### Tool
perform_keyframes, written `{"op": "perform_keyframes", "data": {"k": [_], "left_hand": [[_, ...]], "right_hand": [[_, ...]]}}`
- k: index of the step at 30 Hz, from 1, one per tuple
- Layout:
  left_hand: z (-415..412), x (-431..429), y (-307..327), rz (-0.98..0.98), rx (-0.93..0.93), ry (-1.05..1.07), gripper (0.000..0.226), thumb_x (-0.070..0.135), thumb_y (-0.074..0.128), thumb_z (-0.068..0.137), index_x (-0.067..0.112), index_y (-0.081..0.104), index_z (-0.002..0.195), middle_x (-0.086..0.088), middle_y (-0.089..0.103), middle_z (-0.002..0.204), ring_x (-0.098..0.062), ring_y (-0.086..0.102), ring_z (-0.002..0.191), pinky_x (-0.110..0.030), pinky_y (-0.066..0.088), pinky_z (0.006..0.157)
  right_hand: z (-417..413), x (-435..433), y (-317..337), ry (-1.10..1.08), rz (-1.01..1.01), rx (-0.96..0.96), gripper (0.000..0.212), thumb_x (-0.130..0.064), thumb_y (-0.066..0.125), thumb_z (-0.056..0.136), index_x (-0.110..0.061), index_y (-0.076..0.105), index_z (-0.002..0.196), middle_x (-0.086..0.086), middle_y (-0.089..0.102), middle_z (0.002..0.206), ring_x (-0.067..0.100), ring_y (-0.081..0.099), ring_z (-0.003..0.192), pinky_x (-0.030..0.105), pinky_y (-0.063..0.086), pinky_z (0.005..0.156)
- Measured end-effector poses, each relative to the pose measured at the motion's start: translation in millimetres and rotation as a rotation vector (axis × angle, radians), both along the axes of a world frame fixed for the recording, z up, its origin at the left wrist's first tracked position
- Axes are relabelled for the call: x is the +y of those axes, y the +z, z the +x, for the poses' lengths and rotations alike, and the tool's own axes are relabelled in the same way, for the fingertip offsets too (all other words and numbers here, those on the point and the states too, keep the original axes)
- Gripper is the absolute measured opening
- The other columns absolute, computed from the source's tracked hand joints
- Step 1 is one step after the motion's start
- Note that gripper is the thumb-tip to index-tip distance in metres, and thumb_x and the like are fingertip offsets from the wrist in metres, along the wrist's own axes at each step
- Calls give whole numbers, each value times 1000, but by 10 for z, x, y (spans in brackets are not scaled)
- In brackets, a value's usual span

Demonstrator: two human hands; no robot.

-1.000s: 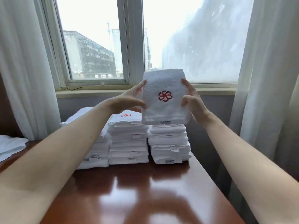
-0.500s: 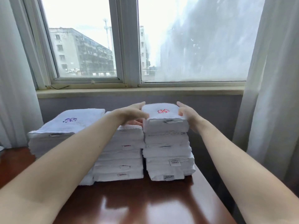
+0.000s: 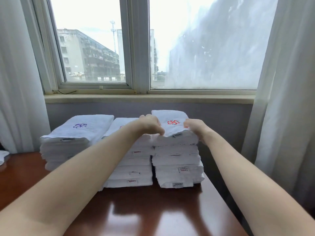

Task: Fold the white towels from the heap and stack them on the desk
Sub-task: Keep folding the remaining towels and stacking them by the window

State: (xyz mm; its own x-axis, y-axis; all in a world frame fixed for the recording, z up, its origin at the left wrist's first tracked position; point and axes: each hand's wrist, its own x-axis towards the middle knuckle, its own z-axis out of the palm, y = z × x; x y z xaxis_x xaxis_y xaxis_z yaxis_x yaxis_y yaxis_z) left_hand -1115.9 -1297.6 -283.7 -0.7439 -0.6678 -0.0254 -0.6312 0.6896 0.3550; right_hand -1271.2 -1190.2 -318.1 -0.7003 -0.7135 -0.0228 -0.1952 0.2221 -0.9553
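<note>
A folded white towel with a red emblem point(image 3: 172, 123) lies on top of the right stack point(image 3: 177, 166) of folded towels at the far side of the brown desk point(image 3: 144, 210). My left hand point(image 3: 150, 125) has curled fingers at the towel's front left edge. My right hand point(image 3: 194, 127) has curled fingers at its front right edge. A middle stack point(image 3: 133, 174) stands beside it, partly hidden by my left forearm. The left stack point(image 3: 71, 138) carries a towel with a purple emblem.
A window sill and wall run right behind the stacks. White curtains hang at both sides, the right one point(image 3: 281, 99) close to the desk's right edge. A bit of white cloth point(image 3: 2, 156) shows at the far left.
The towel was held upright in the air, then laid flat on the right stack. My fingers have since curled down over its front corners. The view moved closer.
</note>
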Motion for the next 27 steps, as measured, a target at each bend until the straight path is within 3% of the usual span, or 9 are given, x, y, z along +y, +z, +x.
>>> {"op": "perform_keyframes", "data": {"k": [2, 4, 7, 8, 9, 11, 16, 21, 27], "left_hand": [[32, 55, -72, -81, -1, -17, 28, 22, 53, 88, 19, 37, 65, -3, 44, 79, -25, 38, 92, -32, 33, 74], [99, 125, -79, -116, 30, -24, 32, 23, 46, 93, 17, 34, 64, -3, 42, 73, -26, 40, 86, -34, 33, 71], [284, 257, -57, -59, 108, -56, 36, 33, 45, 99, 17, 40, 67, -3, 49, 73, -26, 48, 81, -33, 35, 70], [360, 299, -63, -50, 128, -68, 33, 35, 46, 100, 17, 51, 73, -6, 58, 83, -28, 54, 89, -34, 40, 76], [456, 342, -74, -61, 144, -82, 27, 37, 47, 99, 16, 63, 90, -8, 66, 104, -28, 57, 105, -35, 43, 87], [675, 401, -106, -112, 206, -97, 40, 39, 51, 98, 15, 60, 129, -3, 57, 137, -23, 49, 130, -37, 39, 106], [1452, 505, -188, -158, 350, -43, 51, 35, 61, 92, 16, 53, 139, 1, 53, 144, -13, 47, 133, -34, 37, 110], [2473, 535, -439, -186, 292, 108, 54, 40, 62, 89, 27, 51, 140, 6, 50, 145, -11, 49, 130, -31, 41, 105], [3666, 486, -625, -179, 203, 298, 53, 39, 61, 89, 28, 52, 140, 3, 51, 144, -13, 49, 130, -27, 40, 102]], "right_hand": [[83, 29, 8, 0, 1, 80, 36, -1, 45, 81, -24, 25, 62, -3, 23, 66, 17, 18, 60, 28, 16, 48], [156, 93, 42, -35, 51, 201, 31, -4, 45, 83, -23, 27, 65, 0, 28, 71, 19, 24, 68, 32, 19, 58], [323, 232, 140, -49, 181, 403, 16, -18, 47, 87, -27, 57, 79, 2, 51, 99, 25, 46, 89, 31, 40, 73], [387, 271, 172, -39, 221, 478, 24, -23, 48, 89, -30, 66, 103, 1, 57, 118, 28, 52, 107, 34, 45, 89], [470, 312, 206, -30, 249, 563, 37, -26, 49, 90, -29, 63, 124, -1, 55, 135, 26, 50, 124, 39, 41, 104], [696, 395, 271, 26, 225, 698, 45, -28, 53, 91, -27, 56, 136, -3, 51, 145, 21, 45, 135, 42, 32, 114], [1427, 520, 338, 251, 173, 906, 45, -28, 61, 89, -27, 59, 133, -3, 59, 137, 16, 51, 128, 33, 42, 103], [2214, 339, 219, 480, 130, 1031, 45, -26, 62, 87, -25, 59, 132, -3, 56, 140, 14, 47, 132, 37, 39, 109], [3246, -116, 24, 712, 110, 1080, 45, -27, 64, 87, -30, 60, 131, -9, 60, 134, 14, 54, 124, 32, 45, 102]]}}
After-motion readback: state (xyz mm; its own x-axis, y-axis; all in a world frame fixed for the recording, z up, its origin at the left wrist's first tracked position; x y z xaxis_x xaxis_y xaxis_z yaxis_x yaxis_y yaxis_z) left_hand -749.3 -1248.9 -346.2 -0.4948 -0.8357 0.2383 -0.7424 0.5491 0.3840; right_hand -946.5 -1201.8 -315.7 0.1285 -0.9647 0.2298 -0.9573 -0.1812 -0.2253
